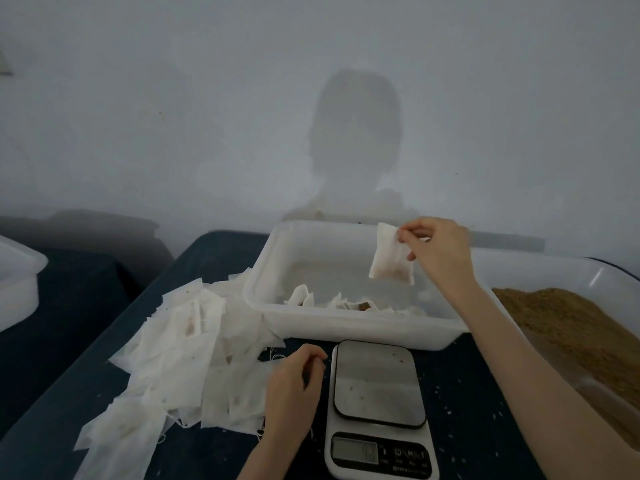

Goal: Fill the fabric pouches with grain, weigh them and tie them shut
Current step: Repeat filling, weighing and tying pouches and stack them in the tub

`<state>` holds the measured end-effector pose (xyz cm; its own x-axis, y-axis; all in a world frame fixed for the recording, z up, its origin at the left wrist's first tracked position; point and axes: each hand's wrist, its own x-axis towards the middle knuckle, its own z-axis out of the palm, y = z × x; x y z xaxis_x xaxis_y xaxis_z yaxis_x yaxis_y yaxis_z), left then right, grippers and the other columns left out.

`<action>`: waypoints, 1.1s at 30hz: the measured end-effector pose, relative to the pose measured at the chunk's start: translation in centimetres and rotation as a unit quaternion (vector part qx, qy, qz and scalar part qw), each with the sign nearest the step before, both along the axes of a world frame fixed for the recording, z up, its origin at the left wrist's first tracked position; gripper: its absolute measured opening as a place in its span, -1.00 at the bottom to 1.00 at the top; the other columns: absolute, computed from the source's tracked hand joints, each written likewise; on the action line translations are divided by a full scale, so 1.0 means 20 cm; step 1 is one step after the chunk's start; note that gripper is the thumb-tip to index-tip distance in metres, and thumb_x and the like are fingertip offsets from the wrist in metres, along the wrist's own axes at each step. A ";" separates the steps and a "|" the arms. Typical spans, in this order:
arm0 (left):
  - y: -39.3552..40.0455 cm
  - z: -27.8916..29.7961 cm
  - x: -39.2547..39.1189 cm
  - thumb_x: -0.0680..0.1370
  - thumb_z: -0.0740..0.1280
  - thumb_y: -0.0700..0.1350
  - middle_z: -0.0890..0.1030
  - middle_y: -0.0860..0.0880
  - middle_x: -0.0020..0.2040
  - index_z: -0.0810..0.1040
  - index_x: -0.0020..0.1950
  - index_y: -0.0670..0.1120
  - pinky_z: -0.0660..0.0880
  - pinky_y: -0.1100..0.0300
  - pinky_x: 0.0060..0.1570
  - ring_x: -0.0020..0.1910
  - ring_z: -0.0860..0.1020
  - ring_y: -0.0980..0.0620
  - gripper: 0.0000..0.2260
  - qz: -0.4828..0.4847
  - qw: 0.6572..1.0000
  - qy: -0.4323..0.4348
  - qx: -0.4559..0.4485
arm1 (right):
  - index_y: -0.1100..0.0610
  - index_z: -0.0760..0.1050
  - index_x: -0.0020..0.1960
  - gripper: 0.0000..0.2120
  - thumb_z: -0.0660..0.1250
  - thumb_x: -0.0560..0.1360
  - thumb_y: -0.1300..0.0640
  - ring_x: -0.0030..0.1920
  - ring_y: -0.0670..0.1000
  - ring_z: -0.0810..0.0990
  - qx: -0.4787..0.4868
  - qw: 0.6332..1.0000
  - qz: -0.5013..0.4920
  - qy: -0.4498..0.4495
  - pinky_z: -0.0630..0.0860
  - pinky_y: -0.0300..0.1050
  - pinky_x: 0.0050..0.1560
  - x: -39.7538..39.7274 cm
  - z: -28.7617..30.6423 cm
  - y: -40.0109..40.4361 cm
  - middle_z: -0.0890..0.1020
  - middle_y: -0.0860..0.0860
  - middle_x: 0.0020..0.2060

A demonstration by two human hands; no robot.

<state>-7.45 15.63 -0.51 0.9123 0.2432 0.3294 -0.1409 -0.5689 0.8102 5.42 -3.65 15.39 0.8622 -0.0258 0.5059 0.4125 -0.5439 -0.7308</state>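
My right hand (pixel 438 251) pinches the top corner of a small white fabric pouch (pixel 391 256) with brown grain in its bottom, and the pouch hangs above a white plastic tub (pixel 346 327). Several filled pouches (pixel 346 304) lie in that tub. My left hand (pixel 294 386) hovers with loosely curled fingers between a heap of flat empty pouches (pixel 183 355) and a digital kitchen scale (pixel 379 410); whether it holds a thread I cannot tell. The scale's platform is bare apart from a few crumbs.
A second white tub (pixel 568 271) at the right holds a mound of brown grain (pixel 581 330). Another white container (pixel 17 282) stands at the far left. The table has a dark cloth (pixel 478 410) strewn with stray grains. A pale wall stands close behind.
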 end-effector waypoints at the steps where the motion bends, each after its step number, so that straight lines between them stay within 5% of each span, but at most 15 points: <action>1: 0.00 0.00 0.00 0.56 0.29 -0.21 0.55 0.10 -0.38 0.43 -0.19 0.25 0.31 0.35 -0.46 -0.47 0.42 0.19 -0.67 0.001 1.000 0.000 0.000 | 0.00 0.60 -0.17 -0.91 0.40 0.49 0.16 -0.48 -0.12 0.60 0.001 1.000 -0.013 0.006 0.52 -0.28 -0.34 0.03 -0.03 0.01 0.67 -0.12 -0.25; 5: 0.00 0.00 0.01 0.56 0.27 -0.20 0.57 0.09 -0.35 0.42 -0.17 0.24 0.31 0.33 -0.44 -0.46 0.41 0.17 -0.69 0.003 1.000 0.005 0.010 | 0.13 0.64 -0.11 -0.89 0.35 0.50 0.14 -0.19 0.11 0.65 -0.160 0.976 -0.083 0.123 0.58 -0.01 -0.10 0.14 -0.21 -0.01 0.69 0.10 -0.12; 7: 0.00 0.00 0.01 0.57 0.27 -0.19 0.57 0.09 -0.34 0.43 -0.16 0.22 0.32 0.32 -0.42 -0.45 0.42 0.16 -0.72 0.000 1.000 0.008 0.019 | 0.13 0.65 -0.10 -0.87 0.32 0.50 0.15 -0.14 0.12 0.65 -0.275 0.937 -0.073 0.201 0.53 -0.07 -0.14 0.15 -0.30 -0.03 0.69 0.11 -0.10; 10: 0.00 0.00 0.00 0.57 0.27 -0.18 0.55 0.11 -0.36 0.45 -0.14 0.18 0.32 0.33 -0.39 -0.43 0.43 0.16 -0.77 -0.004 0.999 0.015 0.036 | 0.01 0.64 -0.15 -0.89 0.35 0.51 0.12 -0.25 0.02 0.68 -0.316 0.915 -0.022 0.252 0.48 -0.21 -0.22 0.14 -0.34 -0.06 0.71 0.00 -0.16; 18: 0.01 0.00 0.00 0.57 0.27 -0.13 0.45 0.21 -0.29 0.56 0.02 0.04 0.34 0.41 -0.30 -0.30 0.43 0.22 -0.88 0.042 0.992 0.014 0.120 | -0.06 0.62 -0.13 -0.84 0.27 0.53 0.08 -0.20 -0.06 0.59 -0.279 0.949 -0.027 0.146 0.40 -0.20 -0.26 0.03 -0.22 -0.06 0.65 -0.12 -0.26; 21: 0.05 -0.01 0.00 0.59 0.24 -0.03 0.54 0.20 0.06 0.49 0.28 0.06 0.31 0.48 -0.04 0.05 0.43 0.26 -0.73 0.037 0.980 0.038 0.190 | -0.04 0.61 -0.15 -0.86 0.31 0.53 0.04 -0.30 -0.13 0.55 -0.243 0.966 0.000 0.088 0.38 -0.22 -0.32 -0.11 -0.23 -0.04 0.57 -0.19 -0.39; 25: 0.17 -0.02 0.01 0.57 0.20 0.16 0.36 0.19 0.41 0.25 0.48 0.10 0.20 0.29 0.29 0.38 0.27 0.16 -0.51 -0.013 0.943 0.125 0.307 | 0.02 0.63 -0.12 -0.89 0.35 0.53 0.04 -0.44 -0.12 0.51 -0.265 0.964 -0.010 0.000 0.48 -0.20 -0.37 -0.30 -0.35 -0.06 0.56 -0.16 -0.43; 30: 0.31 -0.03 -0.05 0.59 0.21 0.10 0.41 0.16 0.38 0.42 0.37 0.07 0.29 0.26 0.27 0.36 0.32 0.13 -0.64 -0.043 0.921 0.138 0.361 | 0.02 0.62 -0.22 -0.91 0.44 0.46 0.12 -0.54 -0.19 0.45 -0.232 0.973 -0.003 -0.012 0.47 -0.28 -0.48 -0.46 -0.49 -0.12 0.52 -0.15 -0.51; 33: 0.33 -0.03 -0.09 0.50 0.42 -0.05 0.62 0.21 0.07 0.65 0.07 0.07 0.42 0.41 -0.03 0.11 0.55 0.17 -0.84 -0.036 0.945 0.044 0.321 | 0.00 0.65 -0.20 -0.93 0.45 0.45 0.13 -0.50 -0.20 0.48 -0.214 0.977 -0.001 0.012 0.39 -0.39 -0.46 -0.51 -0.53 -0.14 0.54 -0.19 -0.49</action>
